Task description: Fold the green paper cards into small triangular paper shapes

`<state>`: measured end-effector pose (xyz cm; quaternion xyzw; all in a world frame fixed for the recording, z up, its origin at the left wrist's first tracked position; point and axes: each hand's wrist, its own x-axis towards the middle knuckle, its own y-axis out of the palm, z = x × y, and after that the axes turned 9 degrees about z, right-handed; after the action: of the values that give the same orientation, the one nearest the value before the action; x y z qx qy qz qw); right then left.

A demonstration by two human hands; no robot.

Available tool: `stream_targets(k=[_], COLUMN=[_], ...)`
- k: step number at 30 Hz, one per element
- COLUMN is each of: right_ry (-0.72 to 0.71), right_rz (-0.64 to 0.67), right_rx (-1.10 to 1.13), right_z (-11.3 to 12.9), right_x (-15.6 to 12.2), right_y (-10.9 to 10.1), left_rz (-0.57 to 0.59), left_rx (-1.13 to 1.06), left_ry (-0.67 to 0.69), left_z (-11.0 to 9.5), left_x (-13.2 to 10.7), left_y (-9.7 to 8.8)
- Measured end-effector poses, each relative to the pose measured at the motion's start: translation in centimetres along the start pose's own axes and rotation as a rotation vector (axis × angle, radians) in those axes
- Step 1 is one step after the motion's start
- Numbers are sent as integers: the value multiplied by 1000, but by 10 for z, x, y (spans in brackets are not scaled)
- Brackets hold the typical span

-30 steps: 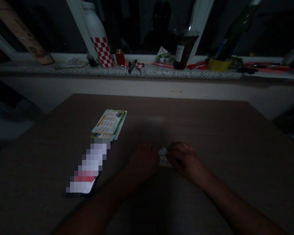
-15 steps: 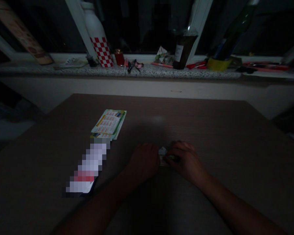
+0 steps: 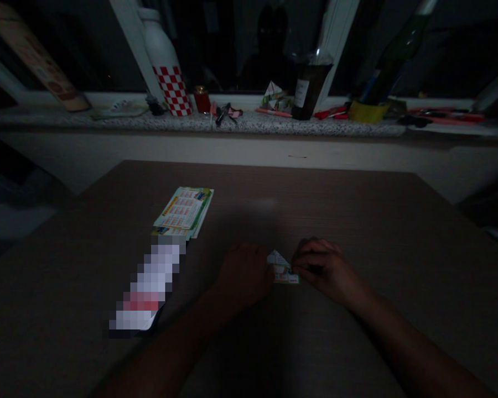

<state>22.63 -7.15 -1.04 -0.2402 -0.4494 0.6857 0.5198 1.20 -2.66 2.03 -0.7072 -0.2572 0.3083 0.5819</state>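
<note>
A small folded paper [image 3: 283, 273] with a pointed top and coloured print lies on the table between my hands. My left hand [image 3: 245, 273] is closed over its left side, thumb along the edge, and covers that part. At the paper's right edge, the thumb and fingertips of my right hand [image 3: 321, 268] are pinched together on a fold. Dim light leaves the exact fingertip contact hard to see.
Left of my hands lie a stack of printed paper sheets [image 3: 182, 209] and a phone-like object [image 3: 147, 284], its face blurred out. Behind the table [image 3: 336, 204], a granite windowsill [image 3: 249, 122] bears a checkered bottle [image 3: 172, 83], a plastic cup [image 3: 309, 91] and a green bottle [image 3: 402, 52].
My right hand has shifted slightly right, uncovering more of the folded paper's right side. My left hand stays nearly where it was.
</note>
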Motion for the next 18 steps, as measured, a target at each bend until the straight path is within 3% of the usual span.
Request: stream_targets(k=[3,7,12,18], right_ry=[3,9,13,5], right_rz=[7,7,7,14], right_rx=[5,6,4,12], right_z=[2,2,2,1], right_x=[1,1,0,0], right_y=[0,-1,-2,-1], left_rz=[-8,66,207,214], left_rx=[-14,-47,-124,-245], left_ry=[-90,-151,-228,-258], left_z=[-9,-12,8,29], left_x=[3,7,4,-3], left_y=[-3,-11,-21,-18])
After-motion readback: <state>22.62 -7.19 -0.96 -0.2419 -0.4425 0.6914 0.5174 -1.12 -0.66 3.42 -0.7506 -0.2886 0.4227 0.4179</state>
